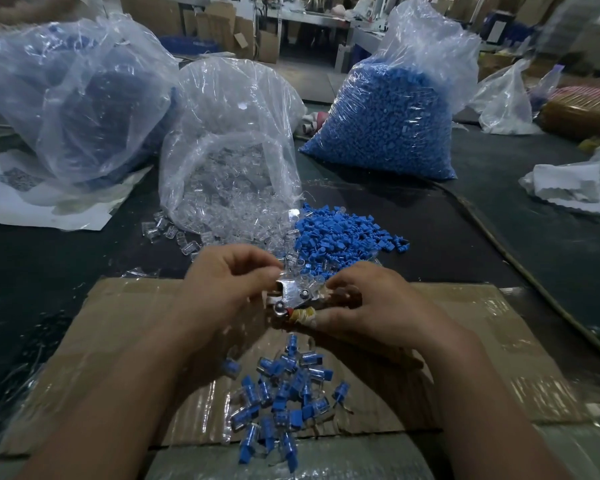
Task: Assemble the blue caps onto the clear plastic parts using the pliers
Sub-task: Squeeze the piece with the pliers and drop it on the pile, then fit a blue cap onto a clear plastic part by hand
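A worker's left hand [229,282] and right hand [371,306] meet over a sheet of taped cardboard [118,323] at a packing bench, much of the work hidden between them. The pliers [298,299] show only a shiny metal head and pivot; their handles, wrapped in yellowish tape, vanish under the right hand's curled fingers, which grip them. How the jaws stand cannot be told. The left thumb and forefinger pinch together at the pliers' head on what appears to be a clear plastic part [286,271], though glare and blur leave its outline uncertain. Nearer the camera, between the forearms, lies a heap of assembled pieces [281,400], blue set in clear. Beyond the hands, loose blue caps [340,237] are piled on the dark tabletop [499,202], touching a spill of clear parts [187,237] from the open mouth of a slumped transparent bag [229,133]. Behind the caps stands a full bag of blue caps [388,112], its top cut off by the frame. At left a large hazy bag [73,91] holds something blue that cannot be made out, resting on white sheeting [32,202]. A crumpled white bag [575,181] sits at the right edge, a cord [499,244] running across the tabletop just in front of it. The workshop background is too blurred to read.
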Tool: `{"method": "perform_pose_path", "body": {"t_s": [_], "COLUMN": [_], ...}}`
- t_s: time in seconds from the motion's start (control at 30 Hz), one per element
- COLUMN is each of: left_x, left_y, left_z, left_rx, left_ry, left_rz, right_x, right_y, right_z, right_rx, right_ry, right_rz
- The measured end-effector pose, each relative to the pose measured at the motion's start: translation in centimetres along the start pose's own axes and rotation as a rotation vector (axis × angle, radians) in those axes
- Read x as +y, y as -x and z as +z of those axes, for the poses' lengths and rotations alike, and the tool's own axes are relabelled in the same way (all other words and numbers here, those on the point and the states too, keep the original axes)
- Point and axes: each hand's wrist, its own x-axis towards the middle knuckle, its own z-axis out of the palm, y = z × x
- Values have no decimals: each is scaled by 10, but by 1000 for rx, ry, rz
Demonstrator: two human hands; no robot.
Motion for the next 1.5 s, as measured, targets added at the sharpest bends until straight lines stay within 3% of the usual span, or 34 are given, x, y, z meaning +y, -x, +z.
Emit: {"method": "perform_pose_path", "body": {"t_s": [0.07,0.13,0.33,0.53,0.63,0.9,1.13,1.5], "left_x": [-6,-12,-28,-31,-31,-23,-17,-4], "left_y": [-4,-8,-23,-27,-27,-18,-12,-3], "left_z": [2,3,5,7,8,4,6,8], "left_rx": [192,226,-30,-48,-6,320,274,230], "left_ry": [-242,-487,-717,-855,-828,-608,-602,-321], "left_rz": [116,181,109,57,47,142,182,193], "right_x": [0,0,5,6,7,11,16,16], "right_y": [-1,-3,-5,-6,-7,-9,-14,-34], "right_z": [0,0,0,3,4,3,4,13], "right_rx": [112,208,354,355,352,385,452,346], "right_ry": [2,6,-10,-1,7,-11,-42,106], "right_rz": [-24,-41,-17,-10,-9,17,74,110]}}
